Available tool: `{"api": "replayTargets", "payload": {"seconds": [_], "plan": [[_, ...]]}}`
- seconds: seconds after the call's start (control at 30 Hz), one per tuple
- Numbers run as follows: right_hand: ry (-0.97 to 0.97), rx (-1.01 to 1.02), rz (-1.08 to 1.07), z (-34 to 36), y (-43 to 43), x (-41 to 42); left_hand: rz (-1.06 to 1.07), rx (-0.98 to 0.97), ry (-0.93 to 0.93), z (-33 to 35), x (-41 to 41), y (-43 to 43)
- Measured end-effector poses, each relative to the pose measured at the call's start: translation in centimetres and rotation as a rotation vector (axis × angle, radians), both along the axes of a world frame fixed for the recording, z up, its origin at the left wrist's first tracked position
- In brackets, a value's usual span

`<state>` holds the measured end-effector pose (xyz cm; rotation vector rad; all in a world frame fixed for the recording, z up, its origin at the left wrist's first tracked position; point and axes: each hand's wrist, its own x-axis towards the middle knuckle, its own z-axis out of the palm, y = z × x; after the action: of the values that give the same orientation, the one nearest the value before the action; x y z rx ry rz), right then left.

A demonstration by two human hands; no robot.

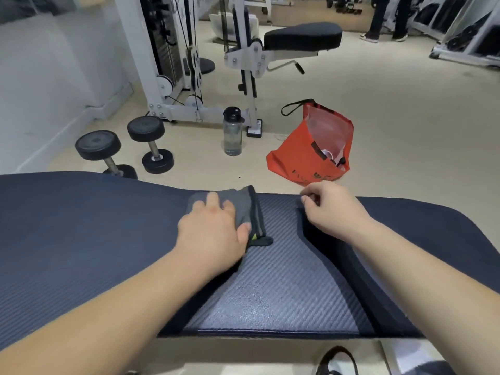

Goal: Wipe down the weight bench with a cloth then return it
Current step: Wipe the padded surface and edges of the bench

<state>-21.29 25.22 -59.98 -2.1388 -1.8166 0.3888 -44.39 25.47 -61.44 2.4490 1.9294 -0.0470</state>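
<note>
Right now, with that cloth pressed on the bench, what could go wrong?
1. The cloth lies near the far edge of the bench; a forward push by the left hand might slide it off onto the floor.
2. The cloth looks bunched up, so strokes may miss patches of the wide pad.
3. The dumbbells, bottle and red bag stand close behind the bench and could trip the person when walking off.

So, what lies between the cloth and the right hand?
Only bare bench, its ribbed centre panel, separates cloth and right hand; the head view shows it.
</note>
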Motion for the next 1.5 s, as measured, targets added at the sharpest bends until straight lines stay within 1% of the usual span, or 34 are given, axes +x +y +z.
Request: {"api": "replayTargets", "payload": {"seconds": [0.13, 0.17, 0.2, 0.23, 0.33, 0.4, 0.47, 0.6, 0.63, 0.67, 0.7, 0.73, 0.83, 0.87, 0.9, 0.93, 0.97, 1.0, 1.07, 1.1, 1.13, 1.17, 1.2, 1.3, 1.33, 1.37, 1.4, 1.5], "plan": [[0.033, 0.049, -0.044, -0.3, -0.6, 1.7, -0.429, -0.006, -0.101, 0.1, 4.2, -1.6], [0.035, 0.057, -0.043, -0.3, -0.6, 1.8, -0.475, -0.012, -0.117, 0.0, 4.7, -0.7], [0.042, 0.063, -0.038, -0.3, -0.7, 1.9, -0.456, -0.013, -0.131, -0.3, 4.9, 0.6], [0.052, 0.065, -0.032, -0.4, -0.7, 1.9, -0.379, -0.013, -0.141, -0.5, 4.8, 2.1], [0.093, 0.068, -0.01, -0.3, -0.8, 1.6, -0.066, -0.006, -0.136, -1.0, 4.0, 5.2], [0.123, 0.073, 0.002, -0.3, -0.8, 1.4, -0.011, 0.02, -0.109, -0.9, 4.7, 4.5], [0.137, 0.085, 0.007, -0.2, -0.7, 1.1, -0.105, 0.034, -0.113, -0.5, 5.9, 2.1], [0.129, 0.075, 0.028, 0.1, -0.5, 0.0, -0.515, -0.044, -0.187, -0.2, 6.1, -1.8], [0.133, 0.06, 0.038, 0.2, -0.5, -0.4, -0.577, -0.07, -0.204, 0.0, 5.5, -1.7], [0.141, 0.045, 0.049, 0.3, -0.5, -0.8, -0.582, -0.083, -0.207, 0.2, 4.6, -1.3], [0.149, 0.033, 0.057, 0.3, -0.6, -1.2, -0.533, -0.084, -0.192, 0.2, 3.6, -0.7], [0.157, 0.025, 0.067, 0.3, -0.6, -1.5, -0.438, -0.076, -0.164, 0.1, 2.3, 0.2], [0.167, 0.005, 0.106, 0.6, -0.6, -2.4, -0.034, -0.051, -0.051, 0.0, -2.1, 2.8], [0.162, 0.004, 0.125, 0.7, -0.5, -2.8, 0.066, -0.044, -0.037, 0.0, -3.2, 2.8], [0.154, 0.004, 0.146, 0.8, -0.4, -3.3, 0.109, -0.041, -0.027, 0.1, -3.8, 2.2], [0.146, 0.01, 0.169, 0.9, -0.3, -3.9, 0.095, -0.038, -0.013, 0.1, -4.1, 1.1], [0.139, 0.013, 0.189, 0.9, -0.1, -4.5, 0.032, -0.032, -0.005, 0.1, -4.1, -0.4], [0.136, 0.012, 0.206, 0.8, 0.0, -5.2, -0.072, -0.022, -0.008, 0.1, -3.9, -2.2], [0.128, -0.006, 0.241, 0.7, 0.3, -6.7, -0.317, -0.036, -0.077, 0.4, -4.4, -5.2], [0.12, -0.012, 0.26, 0.8, 0.4, -7.5, -0.401, -0.054, -0.12, 0.5, -5.1, -5.6], [0.115, -0.011, 0.278, 0.9, 0.4, -8.2, -0.433, -0.073, -0.14, 0.8, -6.2, -5.4], [0.111, -0.011, 0.296, 1.0, 0.5, -8.8, -0.398, -0.082, -0.13, 0.8, -7.4, -5.0], [0.113, -0.014, 0.312, 1.1, 0.5, -9.4, -0.308, -0.083, -0.098, 0.7, -8.7, -4.7], [0.11, -0.048, 0.352, 1.3, 0.5, -11.0, 0.114, -0.035, 0.094, 0.8, -11.6, -4.4], [0.105, -0.053, 0.367, 1.3, 0.6, -11.4, 0.183, -0.016, 0.138, 0.9, -11.7, -4.9], [0.101, -0.057, 0.38, 1.2, 0.6, -11.7, 0.199, -0.017, 0.16, 1.0, -11.3, -5.7], [0.097, -0.059, 0.39, 1.2, 0.6, -12.0, 0.168, -0.034, 0.167, 1.0, -10.7, -7.0], [0.083, -0.064, 0.398, 1.1, 0.4, -12.1, -0.126, -0.046, 0.101, 1.3, -8.9, -10.4]]}}
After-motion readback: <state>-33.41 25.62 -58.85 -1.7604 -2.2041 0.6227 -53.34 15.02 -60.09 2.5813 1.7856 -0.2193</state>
